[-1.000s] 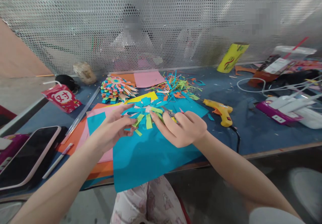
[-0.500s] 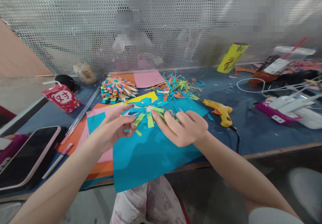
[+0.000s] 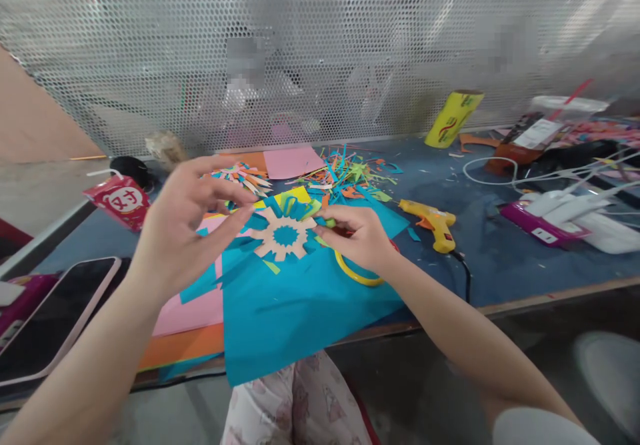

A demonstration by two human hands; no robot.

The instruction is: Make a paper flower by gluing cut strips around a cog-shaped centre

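A paper flower ring point(image 3: 273, 233), peach on the side facing me, with a round hole and short tabs, is held over a large blue paper sheet point(image 3: 300, 315). Blue and green strips point(image 3: 293, 206) stick out behind its far edge. Thumb and fingers of my right hand point(image 3: 357, 232) pinch the ring's right edge. My left hand point(image 3: 187, 222) is raised at the ring's left side, thumb and fingertips slightly apart. Beneath my right hand shows a yellow loop handle point(image 3: 361, 277), apparently of scissors. Behind my left fingers sits a multicoloured fringed paper flower point(image 3: 245, 177), partly hidden.
A yellow glue gun point(image 3: 434, 222) lies right of the sheet. Paper scraps point(image 3: 347, 168) are heaped behind. At left are a red drink carton point(image 3: 120, 200) and a phone point(image 3: 55, 312); at right, a purple power strip point(image 3: 543, 224) with cables. A perforated metal panel point(image 3: 320, 92) stands behind.
The paper ring has turned over from its blue and green side to peach. My left hand has risen and drawn left. My right hand has shifted its grip, and the yellow handle now shows.
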